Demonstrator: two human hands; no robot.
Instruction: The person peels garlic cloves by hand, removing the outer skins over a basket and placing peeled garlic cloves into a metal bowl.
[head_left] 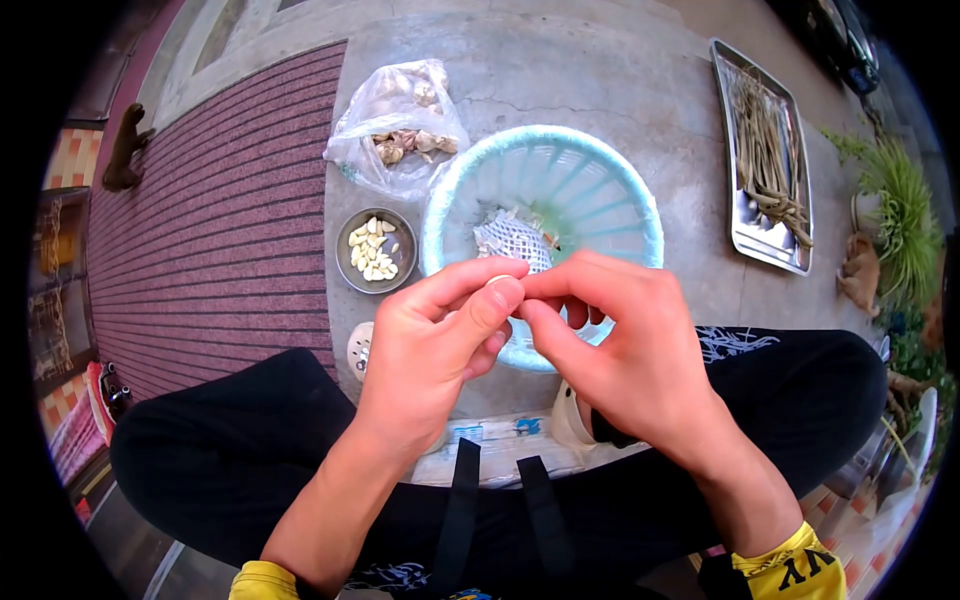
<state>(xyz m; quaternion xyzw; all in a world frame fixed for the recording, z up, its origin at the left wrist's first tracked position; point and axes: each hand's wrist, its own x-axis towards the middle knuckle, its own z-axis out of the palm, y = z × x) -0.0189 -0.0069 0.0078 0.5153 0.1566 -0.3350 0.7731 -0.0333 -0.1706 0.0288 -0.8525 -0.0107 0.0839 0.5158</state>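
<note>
Above the light-blue plastic basket (455, 200), my two hands meet at the fingertips. My left hand (430, 325) is closed, its thumb and forefinger pinching a small pale garlic clove (499, 280) that is mostly hidden. The thumb and forefinger of my right hand (635, 335) pinch at the clove's other end; its remaining fingers curl underneath. Beyond my left hand, a metal bowl (345, 268) holds several peeled garlic cloves (374, 250). A clear plastic bag (350, 145) with whole garlic bulbs (405, 143) lies behind the bowl.
White foam netting (512, 238) and scraps lie inside the basket. On the right, a metal tray (745, 238) carries dried stalks (762, 150). A ribbed maroon mat (220, 230) covers the left floor. A small brown animal (858, 272) is near a green plant (900, 210).
</note>
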